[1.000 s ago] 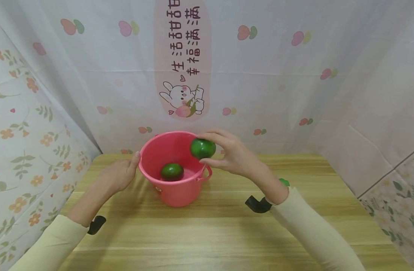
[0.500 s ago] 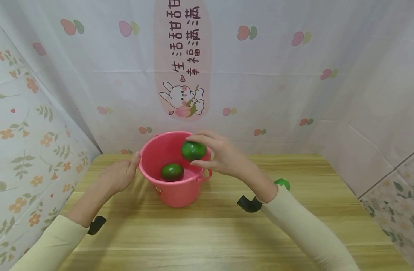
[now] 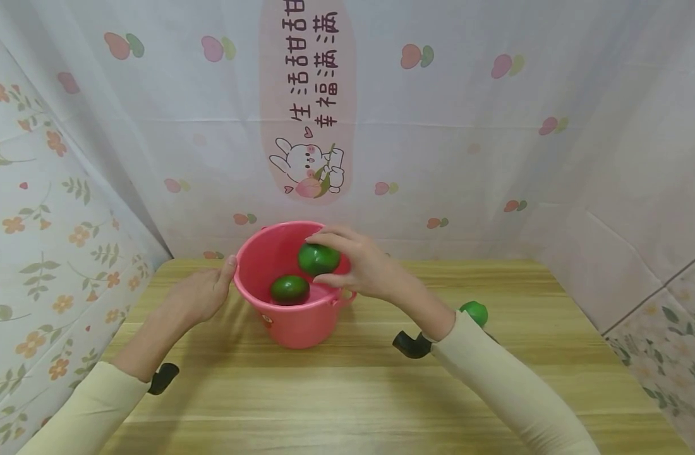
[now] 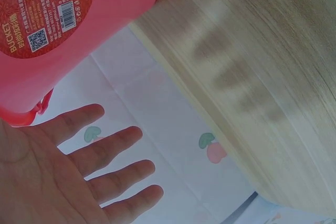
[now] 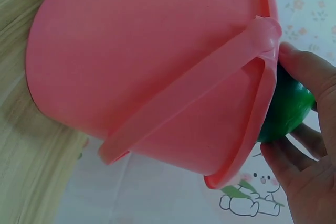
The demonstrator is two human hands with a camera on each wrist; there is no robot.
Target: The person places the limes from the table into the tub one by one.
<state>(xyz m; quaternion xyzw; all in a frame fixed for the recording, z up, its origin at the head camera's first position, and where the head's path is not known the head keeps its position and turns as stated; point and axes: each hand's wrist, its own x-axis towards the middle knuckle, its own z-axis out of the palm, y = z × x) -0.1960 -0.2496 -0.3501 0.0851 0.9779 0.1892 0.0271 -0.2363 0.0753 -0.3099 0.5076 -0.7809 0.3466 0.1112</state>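
Note:
A pink bucket (image 3: 302,322) stands on the wooden table with a glossy dark green oval fruit (image 3: 290,289) at its bottom. My right hand (image 3: 361,265) pinches another glossy green fruit (image 3: 318,259) between thumb and fingers, just inside the bucket's right rim. In the right wrist view this green fruit (image 5: 287,106) is partly hidden behind the rim. At the bucket's left side my left hand (image 3: 202,294) touches the rim with its thumb. The left wrist view shows that hand's four fingers (image 4: 113,148) straight and spread, away from the bucket wall.
A smaller bright green item (image 3: 475,313) lies on the table (image 3: 302,404) behind my right sleeve, partly hidden. The bucket's handle (image 5: 184,93) hangs down on its right side. A patterned curtain (image 3: 455,126) closes off the back of the table.
My right hand has carried the green fruit leftward and slightly down over the bucket. More of the bright green item shows from behind the sleeve. The left hand stays at the rim.

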